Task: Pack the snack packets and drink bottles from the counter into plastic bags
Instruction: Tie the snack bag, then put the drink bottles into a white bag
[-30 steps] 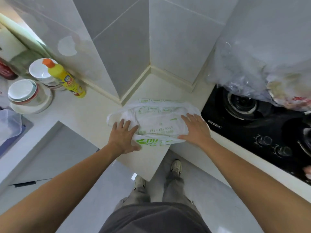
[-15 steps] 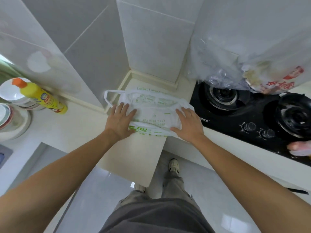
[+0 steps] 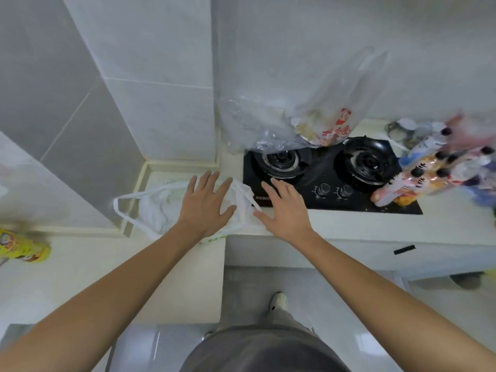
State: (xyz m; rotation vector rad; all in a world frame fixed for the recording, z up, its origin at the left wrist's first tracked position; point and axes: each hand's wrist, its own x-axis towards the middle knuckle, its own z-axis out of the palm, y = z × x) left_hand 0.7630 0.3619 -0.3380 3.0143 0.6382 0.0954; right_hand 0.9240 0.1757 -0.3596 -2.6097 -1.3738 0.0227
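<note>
- Left hand (image 3: 208,204): palm down, fingers straight and spread wide, over the white plastic bag (image 3: 158,208); looks like it rests on the bag but contact can't be confirmed. Nothing gripped.
- Right hand (image 3: 284,210): palm down, fingers straight and fanned out, holding nothing. It sits over the front-left corner of the gas hob (image 3: 330,181), thumb side just beside the bag's right handle.
- White plastic bag: lies flat and crumpled on the counter (image 3: 335,224) in the tiled corner, left of the hob. Left handle loop sticks out open toward the counter's inner edge; green print shows at the bag's near edge.
- Clear plastic bag (image 3: 316,116): stands slumped against the wall behind the hob, bottom draped over the left burner (image 3: 281,159). Red print on it; contents unclear.
- Drink bottles (image 3: 429,162): cluster with dark caps, lying tilted on the counter at the hob's right edge, well apart from both hands. Motion-blurred, so count and labels unreadable.
- Snack packets (image 3: 402,196): pink and orange wrappers among the bottles, touching the hob's front-right corner; blurred.
- Hob: black glass, two burners, two knobs at the front between them.
- Yellow bottle (image 3: 22,247): lying on the counter's left section, far left, blurred.
- Bottom of view: grey trousers, one white shoe (image 3: 279,302) on the grey floor.
</note>
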